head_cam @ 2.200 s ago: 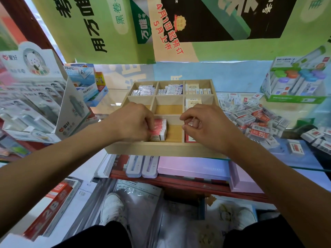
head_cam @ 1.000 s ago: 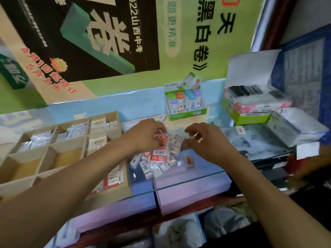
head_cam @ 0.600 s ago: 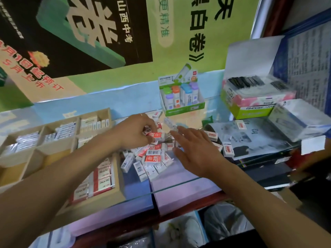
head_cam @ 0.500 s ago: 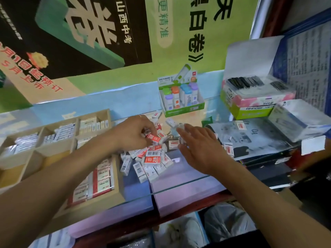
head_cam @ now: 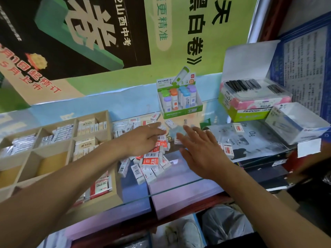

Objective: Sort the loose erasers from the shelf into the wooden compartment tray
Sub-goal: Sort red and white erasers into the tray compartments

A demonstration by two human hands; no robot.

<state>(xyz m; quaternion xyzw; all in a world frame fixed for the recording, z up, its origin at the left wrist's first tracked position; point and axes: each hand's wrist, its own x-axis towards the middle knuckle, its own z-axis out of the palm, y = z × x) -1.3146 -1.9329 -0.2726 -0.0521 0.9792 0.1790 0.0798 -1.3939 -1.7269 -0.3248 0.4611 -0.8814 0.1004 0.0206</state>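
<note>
The pale wooden compartment tray point(head_cam: 107, 197) sat at the left of the glass shelf point(head_cam: 179, 183), its near-right cell already holding red-and-white erasers. Just right of it lay the loose pile of small red-and-white boxed erasers point(head_cam: 152, 161). My left hand point(head_cam: 143, 140) rested on the pile's far side, fingers curled onto a barcoded eraser point(head_cam: 162, 140). My right hand point(head_cam: 202, 153) hovered flat, fingers straight, holding nothing. Best, I judged, to gather like-labelled erasers together before lifting.

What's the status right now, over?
Left hand fingers on eraser pile, grip unclear. Right hand open, reaching over pile. Wooden tray left of pile. Nothing blocking.
</note>
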